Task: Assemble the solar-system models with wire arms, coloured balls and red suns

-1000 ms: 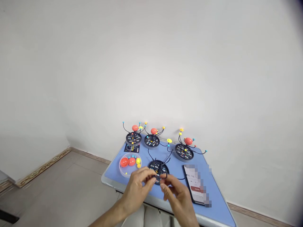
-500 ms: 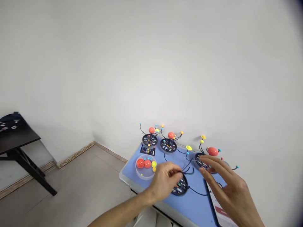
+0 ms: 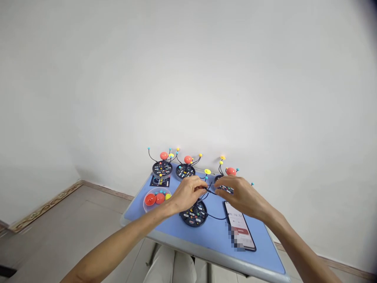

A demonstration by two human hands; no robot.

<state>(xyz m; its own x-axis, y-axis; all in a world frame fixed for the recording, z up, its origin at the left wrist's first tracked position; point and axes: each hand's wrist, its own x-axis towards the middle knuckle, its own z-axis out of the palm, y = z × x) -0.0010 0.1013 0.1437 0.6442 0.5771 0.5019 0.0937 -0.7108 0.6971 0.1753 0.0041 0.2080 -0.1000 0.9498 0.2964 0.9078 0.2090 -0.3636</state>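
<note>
A round black base [image 3: 193,214] printed with small planets lies near the middle of the blue table, with thin black stems rising and curving out from it. Above its back edge, my left hand [image 3: 188,192] is closed in a pinch on a black stem. Close on its right, my right hand [image 3: 240,192] has thumb and fingers apart around a stem's end; I cannot make out whether it touches. Behind stand finished-looking planet models: one at left [image 3: 162,169], one in the middle [image 3: 185,171] and one at right [image 3: 231,171], partly hidden by my right hand.
A clear round tray [image 3: 146,207] with red and yellow pieces and small blue balls sits at the left. Behind it lies a dark printed card [image 3: 160,181]. A phone [image 3: 240,228] showing a timer lies at the right. The blue table [image 3: 212,239] backs onto a white wall.
The view has swung right, so the table sits further left and the black desk has nearly left the picture. My right hand has come closer to my left hand at the stems.
</note>
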